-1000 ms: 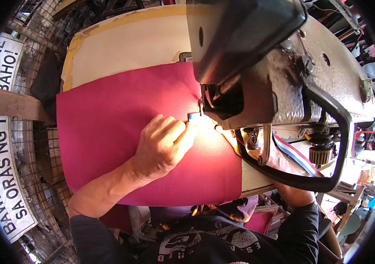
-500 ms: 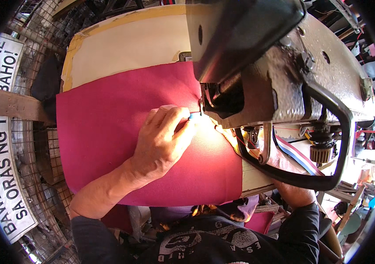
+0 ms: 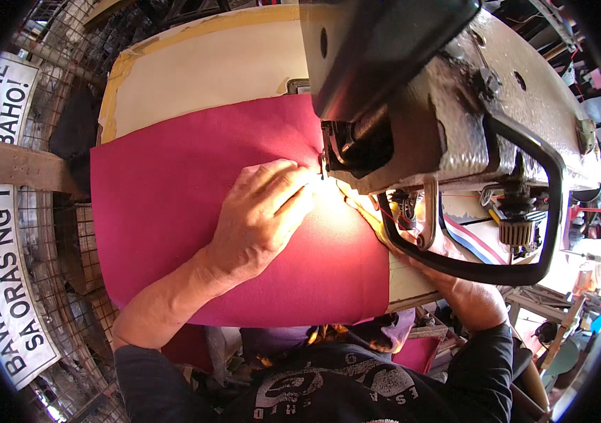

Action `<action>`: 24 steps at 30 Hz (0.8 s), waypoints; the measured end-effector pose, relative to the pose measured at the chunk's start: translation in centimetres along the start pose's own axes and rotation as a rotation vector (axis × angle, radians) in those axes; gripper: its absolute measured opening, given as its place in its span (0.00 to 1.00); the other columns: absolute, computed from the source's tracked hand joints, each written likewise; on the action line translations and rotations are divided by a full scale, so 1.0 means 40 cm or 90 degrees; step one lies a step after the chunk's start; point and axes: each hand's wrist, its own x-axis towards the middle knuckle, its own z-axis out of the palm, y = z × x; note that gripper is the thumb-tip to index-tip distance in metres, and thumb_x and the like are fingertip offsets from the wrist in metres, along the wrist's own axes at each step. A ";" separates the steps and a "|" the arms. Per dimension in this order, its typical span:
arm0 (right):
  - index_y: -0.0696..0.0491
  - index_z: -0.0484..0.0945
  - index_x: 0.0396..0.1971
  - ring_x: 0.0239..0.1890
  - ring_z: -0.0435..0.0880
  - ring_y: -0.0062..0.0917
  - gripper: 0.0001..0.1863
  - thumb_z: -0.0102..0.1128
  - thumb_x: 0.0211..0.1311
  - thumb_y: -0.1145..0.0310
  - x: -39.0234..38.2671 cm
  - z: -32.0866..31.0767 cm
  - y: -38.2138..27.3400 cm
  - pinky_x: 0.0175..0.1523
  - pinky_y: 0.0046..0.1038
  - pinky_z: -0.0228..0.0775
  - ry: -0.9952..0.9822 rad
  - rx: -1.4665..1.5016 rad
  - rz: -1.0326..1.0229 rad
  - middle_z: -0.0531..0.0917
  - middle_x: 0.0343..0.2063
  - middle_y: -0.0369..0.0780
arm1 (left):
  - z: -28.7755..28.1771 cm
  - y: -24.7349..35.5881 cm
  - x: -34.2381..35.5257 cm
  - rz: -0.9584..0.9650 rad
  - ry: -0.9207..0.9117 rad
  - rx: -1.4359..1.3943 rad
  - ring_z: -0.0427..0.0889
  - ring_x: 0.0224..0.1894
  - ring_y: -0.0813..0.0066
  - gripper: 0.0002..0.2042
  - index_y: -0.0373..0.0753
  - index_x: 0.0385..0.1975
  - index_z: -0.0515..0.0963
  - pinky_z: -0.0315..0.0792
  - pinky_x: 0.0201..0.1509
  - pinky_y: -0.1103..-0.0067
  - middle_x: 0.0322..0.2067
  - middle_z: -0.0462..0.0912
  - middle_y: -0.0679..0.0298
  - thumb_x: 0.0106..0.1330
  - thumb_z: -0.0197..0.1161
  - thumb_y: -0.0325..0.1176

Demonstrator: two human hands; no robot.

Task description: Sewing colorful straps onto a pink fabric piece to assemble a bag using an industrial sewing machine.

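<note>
A wide maroon sheet of cloth or leatherette (image 3: 166, 211) lies under the head of a dark metal sewing machine (image 3: 466, 134). On top of the sheet, close to the needle area, my left hand (image 3: 254, 218) has thumb and fingers pressed together. Whatever is between its fingertips is hidden. My right hand (image 3: 362, 210) reaches in beneath the machine head, its visible fingers stretched out at the sheet's right side. The machine covers the rest of that hand. Bright light falls on the sheet between the two hands.
A pale tabletop (image 3: 209, 63) edged with yellow tape extends behind the sheet. The machine's black loop-shaped bar (image 3: 557, 183) hangs over my right forearm. A striped ribbon (image 3: 475, 241) lies to the right. At left stand a wire mesh, a wooden beam (image 3: 18, 166) and a white sign (image 3: 11, 275).
My left fingertips have moved slightly up toward the needle area, and the small blue thing at them is now out of sight. The machine's loop-shaped bar has risen a little.
</note>
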 end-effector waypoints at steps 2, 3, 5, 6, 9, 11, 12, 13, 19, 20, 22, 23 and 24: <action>0.55 0.80 0.41 0.42 0.81 0.35 0.12 0.64 0.62 0.63 0.000 -0.002 -0.001 0.49 0.40 0.74 -0.001 -0.005 0.000 0.82 0.37 0.43 | 0.000 -0.004 -0.006 0.023 -0.018 0.033 0.80 0.51 0.65 0.10 0.34 0.39 0.83 0.75 0.54 0.70 0.44 0.82 0.59 0.58 0.65 0.28; 0.55 0.80 0.41 0.43 0.81 0.35 0.12 0.64 0.62 0.63 0.000 -0.002 -0.001 0.49 0.40 0.74 -0.001 -0.004 -0.001 0.82 0.37 0.43 | 0.002 -0.004 -0.010 0.034 -0.027 0.050 0.80 0.52 0.64 0.10 0.34 0.39 0.83 0.75 0.54 0.69 0.44 0.82 0.59 0.58 0.65 0.28; 0.55 0.80 0.41 0.43 0.81 0.35 0.13 0.64 0.62 0.63 0.000 -0.003 -0.001 0.50 0.40 0.74 -0.003 -0.005 -0.001 0.82 0.37 0.43 | 0.009 -0.003 -0.015 0.039 -0.047 0.073 0.80 0.53 0.63 0.10 0.34 0.39 0.83 0.75 0.56 0.68 0.44 0.83 0.58 0.59 0.65 0.28; 0.55 0.80 0.41 0.43 0.81 0.35 0.13 0.64 0.62 0.63 0.000 -0.003 -0.001 0.50 0.39 0.74 -0.001 -0.004 0.000 0.82 0.37 0.43 | 0.019 -0.006 -0.013 0.035 -0.053 0.077 0.80 0.54 0.62 0.10 0.33 0.39 0.83 0.76 0.57 0.67 0.44 0.83 0.58 0.59 0.65 0.28; 0.55 0.80 0.42 0.43 0.81 0.35 0.13 0.64 0.62 0.63 -0.002 -0.005 0.001 0.50 0.39 0.74 -0.005 -0.005 -0.001 0.82 0.38 0.43 | 0.044 -0.016 -0.006 0.040 0.042 0.034 0.81 0.54 0.58 0.09 0.33 0.38 0.83 0.78 0.59 0.63 0.44 0.83 0.57 0.60 0.65 0.27; 0.55 0.80 0.42 0.44 0.82 0.35 0.13 0.64 0.63 0.63 -0.002 -0.006 0.001 0.51 0.39 0.74 -0.010 -0.008 0.001 0.82 0.38 0.43 | 0.042 -0.019 -0.008 0.037 0.061 0.000 0.82 0.55 0.56 0.08 0.32 0.38 0.82 0.79 0.60 0.60 0.44 0.83 0.57 0.61 0.66 0.26; 0.55 0.80 0.42 0.44 0.82 0.34 0.13 0.64 0.63 0.63 -0.002 -0.006 0.002 0.51 0.39 0.74 -0.012 -0.008 0.001 0.82 0.38 0.43 | 0.038 -0.020 -0.009 0.034 0.053 -0.010 0.82 0.55 0.55 0.08 0.32 0.38 0.82 0.79 0.60 0.60 0.44 0.83 0.57 0.61 0.66 0.26; 0.55 0.80 0.43 0.44 0.82 0.34 0.13 0.64 0.63 0.63 -0.003 -0.007 0.002 0.51 0.39 0.74 -0.013 -0.010 0.005 0.83 0.39 0.43 | 0.032 -0.021 -0.012 0.032 0.046 -0.020 0.82 0.55 0.54 0.08 0.32 0.38 0.82 0.79 0.61 0.59 0.44 0.83 0.56 0.61 0.66 0.26; 0.55 0.80 0.44 0.45 0.82 0.34 0.14 0.64 0.63 0.62 -0.006 -0.017 0.001 0.52 0.39 0.75 -0.034 -0.017 0.011 0.83 0.40 0.43 | 0.041 -0.024 -0.009 0.043 0.055 -0.019 0.82 0.54 0.53 0.08 0.31 0.38 0.81 0.80 0.60 0.59 0.44 0.83 0.56 0.61 0.67 0.26; 0.55 0.80 0.44 0.45 0.82 0.34 0.14 0.64 0.63 0.62 -0.007 -0.018 0.000 0.52 0.39 0.75 -0.041 -0.016 0.014 0.83 0.40 0.42 | 0.044 -0.025 -0.010 0.041 0.060 -0.019 0.83 0.54 0.54 0.08 0.31 0.39 0.81 0.80 0.60 0.59 0.44 0.82 0.56 0.61 0.66 0.26; 0.55 0.80 0.44 0.45 0.82 0.33 0.14 0.64 0.63 0.62 -0.006 -0.020 -0.002 0.52 0.39 0.75 -0.049 -0.025 0.019 0.83 0.40 0.42 | 0.048 -0.027 -0.014 0.041 0.061 -0.021 0.83 0.54 0.54 0.09 0.31 0.39 0.81 0.80 0.60 0.60 0.44 0.82 0.56 0.61 0.66 0.26; 0.55 0.80 0.44 0.45 0.82 0.33 0.15 0.64 0.63 0.62 -0.006 -0.020 -0.004 0.52 0.38 0.75 -0.057 -0.027 0.023 0.83 0.40 0.42 | 0.048 -0.027 -0.018 0.039 0.062 -0.025 0.82 0.54 0.54 0.09 0.31 0.39 0.81 0.80 0.60 0.60 0.44 0.82 0.56 0.60 0.66 0.25; 0.55 0.80 0.44 0.46 0.82 0.33 0.15 0.64 0.63 0.62 -0.003 -0.021 -0.003 0.53 0.38 0.75 -0.065 -0.029 0.024 0.83 0.40 0.42 | 0.050 -0.027 -0.019 0.039 0.061 -0.028 0.82 0.54 0.54 0.09 0.31 0.40 0.81 0.80 0.60 0.60 0.44 0.82 0.56 0.60 0.65 0.25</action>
